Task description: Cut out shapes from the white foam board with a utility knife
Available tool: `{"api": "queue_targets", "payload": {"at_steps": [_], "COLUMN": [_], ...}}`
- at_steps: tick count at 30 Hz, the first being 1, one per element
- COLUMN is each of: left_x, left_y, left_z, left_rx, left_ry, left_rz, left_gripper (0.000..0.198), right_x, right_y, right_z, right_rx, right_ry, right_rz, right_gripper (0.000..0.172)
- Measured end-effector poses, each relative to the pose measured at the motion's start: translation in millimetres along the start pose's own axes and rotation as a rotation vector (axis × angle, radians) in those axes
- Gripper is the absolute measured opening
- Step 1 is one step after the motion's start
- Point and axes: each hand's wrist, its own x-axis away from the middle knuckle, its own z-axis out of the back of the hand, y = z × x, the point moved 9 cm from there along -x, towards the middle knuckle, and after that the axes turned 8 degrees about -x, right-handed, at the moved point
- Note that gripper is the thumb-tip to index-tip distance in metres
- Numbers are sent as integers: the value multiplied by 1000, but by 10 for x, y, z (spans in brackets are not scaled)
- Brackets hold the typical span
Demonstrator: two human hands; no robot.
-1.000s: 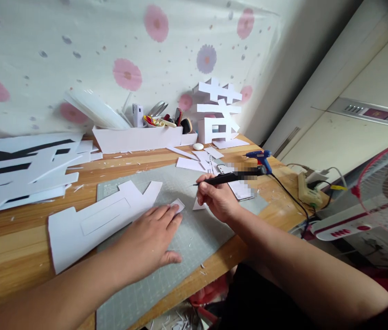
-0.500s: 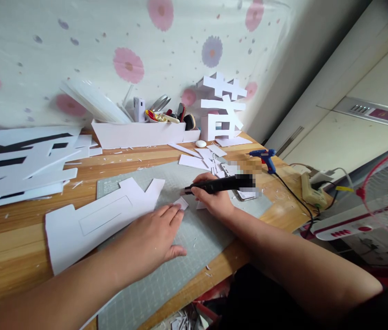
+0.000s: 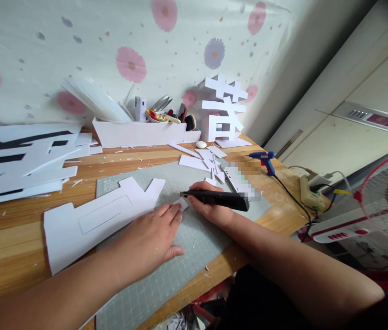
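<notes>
My right hand (image 3: 211, 208) grips a black utility knife (image 3: 219, 199), its tip pointing left over a small white piece of board (image 3: 181, 203). Flat on the grey cutting mat (image 3: 194, 256), with fingers stretched and thumb apart, my left hand (image 3: 157, 233) presses that small piece under its fingertips. To its left lies a larger white cut-out board (image 3: 108, 215) with a rectangle drawn on it and a notched end, partly over the mat. Whether the blade touches the small piece I cannot tell.
White offcuts (image 3: 194, 162) lie behind my hands, near a white ruler-like strip (image 3: 230, 178). A blue glue gun (image 3: 266, 160) and a power strip (image 3: 309, 190) are at right. Stacked boards (image 3: 25, 169) lie left; a white assembled character (image 3: 223, 110) stands behind.
My right hand has brought the knife tip slightly left, and the rear of its handle has swung down toward me. My left hand stays in place on the small piece.
</notes>
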Motion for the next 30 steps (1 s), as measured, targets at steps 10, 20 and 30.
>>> {"api": "queue_targets", "payload": {"at_steps": [10,20,30], "left_x": [-18,-9,-11], "left_y": [22,37,25], "left_z": [-6,72,73], "left_rx": [-52,-22,40], "left_ry": [-99,-69,-29], "left_rz": [-3,20,56], "left_gripper": [83,83,81], "right_x": [9,65,86], "right_y": [-32,-42,-140], "right_z": [-33,-49,-26], "right_rx": [17,46,95], "right_ry": [-15,-79,-127], "right_rz": [28,-21,-55], "right_gripper": [20,18,12]}}
